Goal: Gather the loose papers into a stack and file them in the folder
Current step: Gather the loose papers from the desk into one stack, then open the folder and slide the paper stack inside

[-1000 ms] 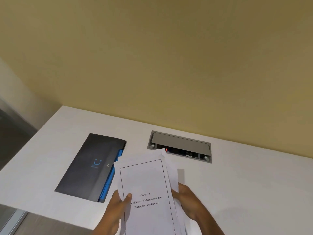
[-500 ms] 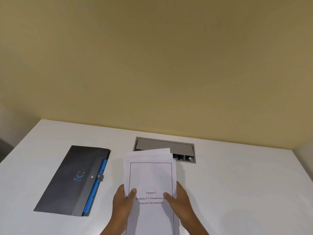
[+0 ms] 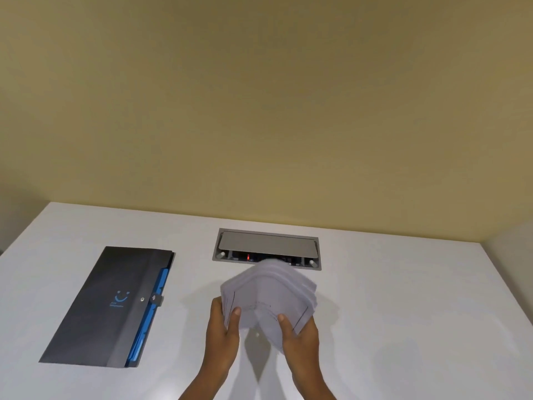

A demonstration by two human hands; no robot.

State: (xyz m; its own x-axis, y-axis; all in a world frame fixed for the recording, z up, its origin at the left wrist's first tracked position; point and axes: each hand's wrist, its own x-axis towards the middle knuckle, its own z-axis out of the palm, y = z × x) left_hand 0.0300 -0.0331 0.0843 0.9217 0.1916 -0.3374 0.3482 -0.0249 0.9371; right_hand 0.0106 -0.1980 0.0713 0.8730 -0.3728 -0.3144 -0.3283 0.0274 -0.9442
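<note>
A stack of white printed papers (image 3: 266, 290) is held upright above the white table (image 3: 403, 313), its sheets bowed and blurred. My left hand (image 3: 223, 330) grips the stack's left side and my right hand (image 3: 300, 339) grips its right side, thumbs on the front sheet. To the left, flat on the table, lies the dark grey folder (image 3: 112, 304), closed, with a blue smile mark, a snap strap and blue inner pockets showing along its right edge. The folder is apart from both hands.
A grey metal cable box (image 3: 266, 246) with a half-open lid is set into the table just beyond the papers. A yellow wall rises behind the table. The table's left edge runs near the folder.
The papers have gone from lying fairly flat in my hands to standing up, bent and blurred with motion. The view has shifted a little, so the folder sits further left.
</note>
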